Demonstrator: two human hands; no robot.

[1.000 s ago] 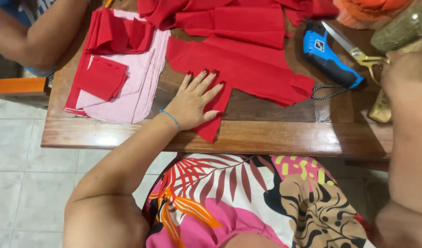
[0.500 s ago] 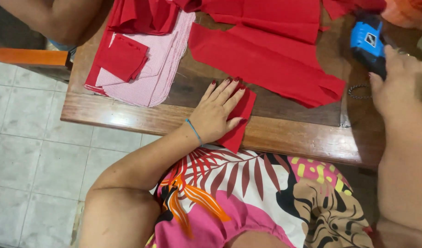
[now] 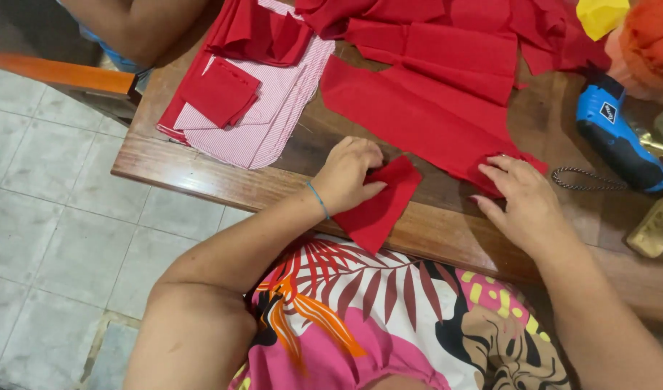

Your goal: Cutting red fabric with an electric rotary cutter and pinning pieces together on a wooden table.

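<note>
Hands at a wooden table (image 3: 223, 189), seen from above. Left hand (image 3: 348, 175) is curled, fingers pinching the upper edge of a small red scrap (image 3: 380, 206) that hangs over the table's near edge; the scrap's long axis runs from 1 o'clock to 7 o'clock, and it lies at 4 o'clock from that hand, touching it. Right hand (image 3: 523, 206) lies half open, fingertips pressing the near corner of a long red strip (image 3: 418, 119), with no closed hold visible; the strip runs from 10 o'clock to 4 o'clock, well within reach of both hands, the right one on it. At 10 o'clock, a striped pink-and-white stack (image 3: 274, 115) carries a folded red square (image 3: 219, 92). At 2 o'clock, a blue and black hand tool (image 3: 620, 137) with a small white label on its blue body, a dark cord (image 3: 584, 180) just beside it. Another person's arm (image 3: 140, 25) shows at 11 o'clock.
</note>
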